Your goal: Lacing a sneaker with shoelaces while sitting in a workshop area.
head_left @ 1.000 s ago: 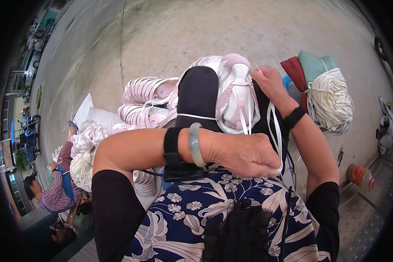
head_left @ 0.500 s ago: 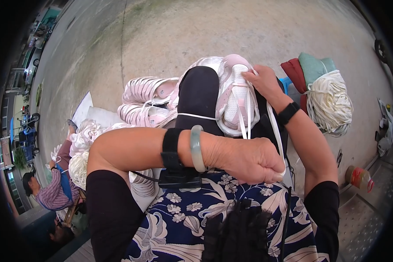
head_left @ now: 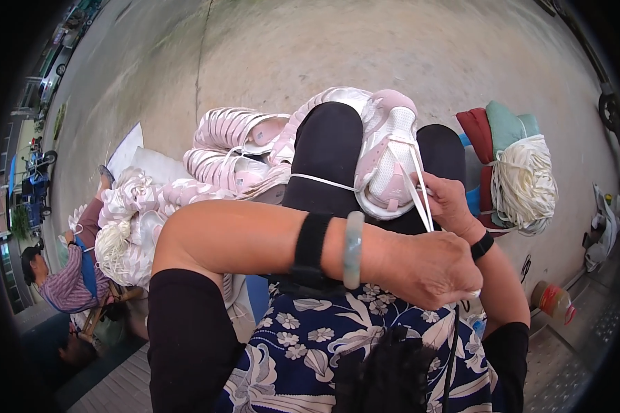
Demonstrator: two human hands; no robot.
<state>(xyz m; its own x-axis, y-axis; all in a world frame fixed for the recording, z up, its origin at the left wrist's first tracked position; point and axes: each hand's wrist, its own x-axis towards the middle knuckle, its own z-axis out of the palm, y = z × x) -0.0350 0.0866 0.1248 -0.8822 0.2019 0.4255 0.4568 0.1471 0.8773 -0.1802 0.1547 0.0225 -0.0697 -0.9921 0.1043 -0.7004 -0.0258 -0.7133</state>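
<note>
A pink and white shoe upper (head_left: pixel 386 180) rests between my knees, its toe pointing away from me. White shoelace (head_left: pixel 419 160) runs from its front toward my hands. My left hand (head_left: pixel 437 272) is a closed fist low in front of me, the lace running to it and a white bit showing at its fingers. Just right of the upper, my right hand (head_left: pixel 449 201) pinches the lace between thumb and fingers. A thin white band (head_left: pixel 324 182) crosses my left thigh and meets the upper.
Strapped stacks of pink-white uppers (head_left: pixel 244 132) lie left of my knees. On the right are a bundle of white laces (head_left: pixel 527 180), folded red and green cloths (head_left: pixel 511 127) and a bottle (head_left: pixel 553 303). A seated person (head_left: pixel 76 286) is at far left.
My right hand has come down from the top of the upper to its right side, onto the lace. My left fist has moved right and slightly lower. The view has shifted somewhat.
</note>
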